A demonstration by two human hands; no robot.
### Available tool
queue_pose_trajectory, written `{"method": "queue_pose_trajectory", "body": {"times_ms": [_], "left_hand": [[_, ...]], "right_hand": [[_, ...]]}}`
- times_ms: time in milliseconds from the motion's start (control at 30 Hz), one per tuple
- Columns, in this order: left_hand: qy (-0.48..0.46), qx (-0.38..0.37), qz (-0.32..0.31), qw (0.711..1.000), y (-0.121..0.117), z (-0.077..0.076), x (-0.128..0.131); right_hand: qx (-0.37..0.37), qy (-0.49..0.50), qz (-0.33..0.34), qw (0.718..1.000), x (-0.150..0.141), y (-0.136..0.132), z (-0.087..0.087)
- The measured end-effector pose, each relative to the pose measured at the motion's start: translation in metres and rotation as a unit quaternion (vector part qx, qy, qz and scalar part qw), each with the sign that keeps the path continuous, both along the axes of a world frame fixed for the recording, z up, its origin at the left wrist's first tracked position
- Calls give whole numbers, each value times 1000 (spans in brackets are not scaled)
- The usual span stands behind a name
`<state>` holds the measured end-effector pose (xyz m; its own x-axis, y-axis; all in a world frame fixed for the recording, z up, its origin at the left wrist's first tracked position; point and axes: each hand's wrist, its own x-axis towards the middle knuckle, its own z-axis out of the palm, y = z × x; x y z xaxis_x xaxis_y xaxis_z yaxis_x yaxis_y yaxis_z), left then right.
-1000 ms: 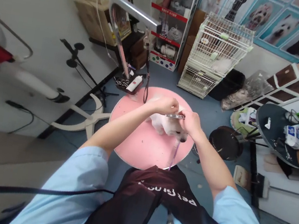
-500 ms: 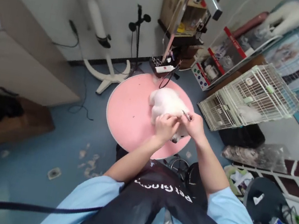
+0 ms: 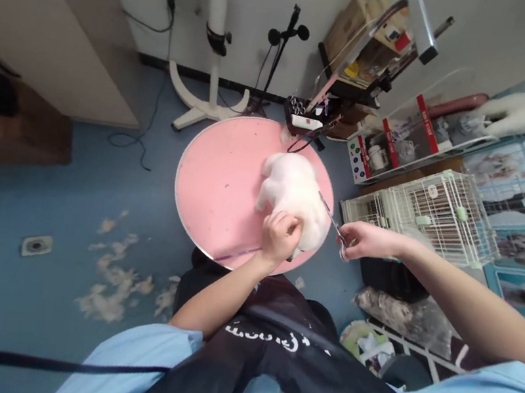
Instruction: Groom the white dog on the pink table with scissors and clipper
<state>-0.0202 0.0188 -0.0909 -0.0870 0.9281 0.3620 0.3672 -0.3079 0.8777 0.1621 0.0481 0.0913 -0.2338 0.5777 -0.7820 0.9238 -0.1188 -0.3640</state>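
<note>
A small white dog (image 3: 289, 184) stands on a round pink grooming table (image 3: 216, 176), its head toward me and bent down. My left hand (image 3: 279, 236) rests against the side of its head, fingers curled in. Whether fur or something else is pinched in them is hidden. In my right hand (image 3: 355, 238), to the right of the dog, is a pair of long grooming scissors (image 3: 333, 220). Their blades point up and left along the dog's shoulder and back. A thin purple strip (image 3: 237, 254) lies at the table's near edge, partly behind my left forearm.
A tool holder (image 3: 298, 112) with scissors and a white tube is fixed at the table's far edge, beside a metal grooming arm (image 3: 348, 64). Wire cages (image 3: 434, 210) stand at the right. Fur clumps (image 3: 117, 280) lie on the blue floor, and a white stand (image 3: 207, 105) is behind.
My right hand has moved right, away from the dog's head, and the scissors now extend toward its side. My left hand stays by the head, fingers more curled. The view has shifted.
</note>
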Motion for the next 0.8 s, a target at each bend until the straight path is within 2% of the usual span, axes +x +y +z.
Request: {"method": "queue_pose_trajectory", "body": {"times_ms": [67,200,333,567,800], "left_hand": [[2,7,37,999,-7,-1,4],[32,26,137,990,-19,-4,17],[52,20,227,972,-26,-8,32],[30,34,280,959,-27,-9,44],[7,11,286,958,-32,-10,47]], "right_hand": [[12,-65,91,994,0,15,2],[33,-132,257,957,-1,54,-3],[44,-154,372,914,-6,87,-9],[63,-168,463,868,-16,121,-9],[34,-190,493,849,-39,145,2]]}}
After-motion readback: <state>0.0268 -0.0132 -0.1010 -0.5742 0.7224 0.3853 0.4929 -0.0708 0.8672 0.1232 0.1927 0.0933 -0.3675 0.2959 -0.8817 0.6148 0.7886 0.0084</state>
